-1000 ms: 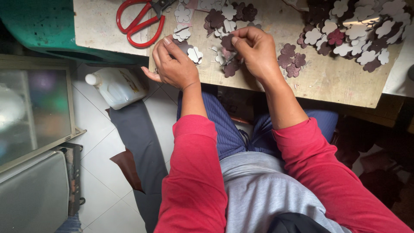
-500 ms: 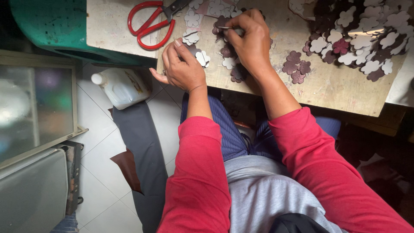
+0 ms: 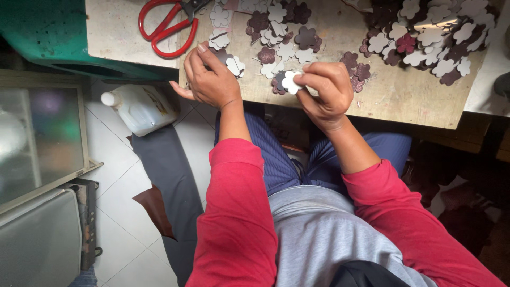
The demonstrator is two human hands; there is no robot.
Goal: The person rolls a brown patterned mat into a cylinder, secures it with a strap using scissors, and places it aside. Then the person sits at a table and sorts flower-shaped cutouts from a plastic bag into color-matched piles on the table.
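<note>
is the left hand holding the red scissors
No, the left hand rests on the board edge; the red scissors lie apart.

Right hand (image 3: 325, 90) pinches white flower cutout (image 3: 290, 82) at near desk (image 3: 404, 101) edge. Left hand (image 3: 209, 79) rests on desk beside red scissors (image 3: 166, 26).

My left hand (image 3: 210, 79) rests at the near edge of the board, back turned up, fingers curled and bunched together, thumb pointing out to the side past the edge. My left forearm runs straight back toward me, bare to the red sleeve. My right hand (image 3: 325, 90) sits just beside it over the same near edge, thumb and fingertips pinched together at the front. My right wrist bends slightly, the forearm angling back and outward into its own red sleeve.
</note>
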